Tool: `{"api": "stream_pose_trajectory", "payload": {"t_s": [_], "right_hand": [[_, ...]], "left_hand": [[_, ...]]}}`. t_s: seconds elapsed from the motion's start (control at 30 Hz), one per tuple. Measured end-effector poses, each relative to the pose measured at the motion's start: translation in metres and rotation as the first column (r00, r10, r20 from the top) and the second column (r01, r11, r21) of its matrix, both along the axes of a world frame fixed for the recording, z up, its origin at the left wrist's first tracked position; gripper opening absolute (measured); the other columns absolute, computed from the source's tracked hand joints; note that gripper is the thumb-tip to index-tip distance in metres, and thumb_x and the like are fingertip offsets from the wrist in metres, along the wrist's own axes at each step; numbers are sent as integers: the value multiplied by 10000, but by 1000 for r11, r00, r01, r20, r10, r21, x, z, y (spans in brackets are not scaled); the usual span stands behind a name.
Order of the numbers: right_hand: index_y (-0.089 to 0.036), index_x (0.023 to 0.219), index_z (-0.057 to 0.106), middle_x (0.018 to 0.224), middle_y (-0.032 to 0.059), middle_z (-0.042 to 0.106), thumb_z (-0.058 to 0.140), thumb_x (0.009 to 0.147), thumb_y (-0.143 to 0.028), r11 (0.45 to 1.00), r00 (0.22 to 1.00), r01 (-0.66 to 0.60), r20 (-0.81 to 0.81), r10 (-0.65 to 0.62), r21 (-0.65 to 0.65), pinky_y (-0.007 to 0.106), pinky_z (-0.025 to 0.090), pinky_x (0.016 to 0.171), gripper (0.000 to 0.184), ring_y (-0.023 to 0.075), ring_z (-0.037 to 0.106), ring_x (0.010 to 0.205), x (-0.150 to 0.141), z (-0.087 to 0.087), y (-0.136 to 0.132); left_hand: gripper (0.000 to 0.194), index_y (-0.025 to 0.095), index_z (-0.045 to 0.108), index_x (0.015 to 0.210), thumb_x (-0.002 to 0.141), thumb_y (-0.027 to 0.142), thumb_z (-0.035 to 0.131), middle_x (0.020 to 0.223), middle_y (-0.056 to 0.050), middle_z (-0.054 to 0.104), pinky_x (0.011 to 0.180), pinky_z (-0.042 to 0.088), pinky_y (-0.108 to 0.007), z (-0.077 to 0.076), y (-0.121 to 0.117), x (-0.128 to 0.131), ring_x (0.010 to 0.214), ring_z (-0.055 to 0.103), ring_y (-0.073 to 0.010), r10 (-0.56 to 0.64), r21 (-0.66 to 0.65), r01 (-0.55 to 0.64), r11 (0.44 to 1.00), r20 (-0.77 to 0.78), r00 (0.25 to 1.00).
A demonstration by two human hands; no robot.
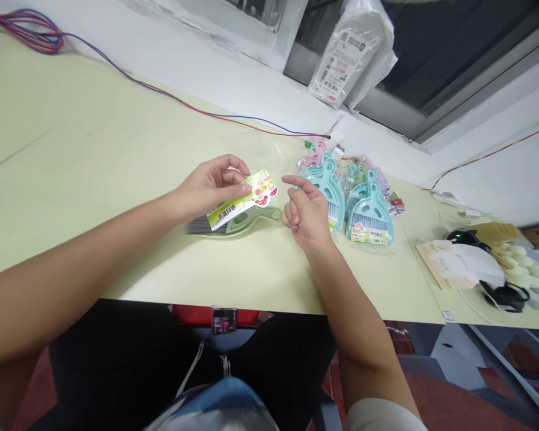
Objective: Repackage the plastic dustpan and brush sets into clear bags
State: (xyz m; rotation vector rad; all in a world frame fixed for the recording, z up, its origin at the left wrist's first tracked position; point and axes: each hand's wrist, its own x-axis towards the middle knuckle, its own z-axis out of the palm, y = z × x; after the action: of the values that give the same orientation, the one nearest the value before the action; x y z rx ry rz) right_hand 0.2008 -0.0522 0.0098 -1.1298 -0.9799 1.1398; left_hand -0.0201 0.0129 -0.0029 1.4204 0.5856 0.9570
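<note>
Head view, clock directions taken from the green dustpan [249,221]. Item: said dustpan, with grey-bristled brush [202,227], lying at the near middle of the pale desk [130,263], handle towards 3 o'clock. Item: printed card [245,201], yellow-green and white, overlapping the dustpan; contact between the two cannot be told. Left hand [213,181], at 11 o'clock: pinched, thumb over the card's upper edge. Right hand [306,214], at 3 o'clock: index finger extended towards the card, others curled; contents of the curl, if any, cannot be told. Two wrapped turquoise dustpan-and-brush sets, one [333,179] at 2 o'clock, one [371,206] at 3. Labelled white package [341,66], at 1 o'clock. Red-and-blue cable coil [27,30], at 10 o'clock.
</note>
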Motion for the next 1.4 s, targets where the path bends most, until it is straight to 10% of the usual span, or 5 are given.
{"api": "stream_pose_trajectory", "payload": {"t_s": [0.8,1.03,1.4], "right_hand": [[-266,1021,641,392,-151,286,633,924,-359,996,999,-22,39,18,89,236,224,383,134,88,204,334,1,4,-6],[-229,902,693,752,-25,644,829,829,-586,969,930,-212,330,160,128,269,478,584,389,130,585,652,-8,-4,-5],[-224,746,631,642,-43,574,828,774,-745,993,989,-113,88,116,-40,233,411,493,558,101,513,562,-9,-17,3]], "left_hand": [[413,173,629,1073,815,302,925,881,-39,778,684,560,-256,-3,-6,3,761,726,-151,-50,45,53,998,-60,997],[427,181,599,1105,861,383,886,919,-53,787,690,569,-268,-7,-13,9,797,750,-173,-109,119,119,986,-90,990],[474,190,589,1121,841,395,912,867,-33,773,656,559,-265,-4,-13,9,739,735,-167,-133,72,138,988,-62,989]]}}
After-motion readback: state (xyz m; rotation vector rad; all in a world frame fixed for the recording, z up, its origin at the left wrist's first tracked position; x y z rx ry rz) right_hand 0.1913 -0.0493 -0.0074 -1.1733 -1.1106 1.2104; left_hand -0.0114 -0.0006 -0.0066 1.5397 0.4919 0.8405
